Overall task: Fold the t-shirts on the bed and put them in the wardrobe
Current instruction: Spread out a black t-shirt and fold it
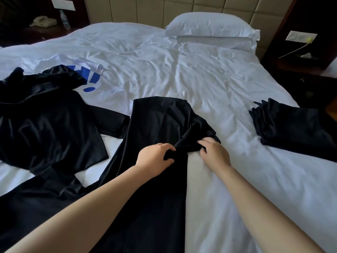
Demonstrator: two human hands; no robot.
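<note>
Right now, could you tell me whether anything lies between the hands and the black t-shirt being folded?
Nothing visible does: the left hand and right hand both hold the black t-shirt directly at its bunched edge.

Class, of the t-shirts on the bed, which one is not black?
The white t-shirt with blue print, far left, partly under a crumpled black t-shirt; the others are black.

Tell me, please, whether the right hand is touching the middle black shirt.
Touching. In the head view the right hand pinches the shirt at its bunched edge, with no gap showing.
</note>
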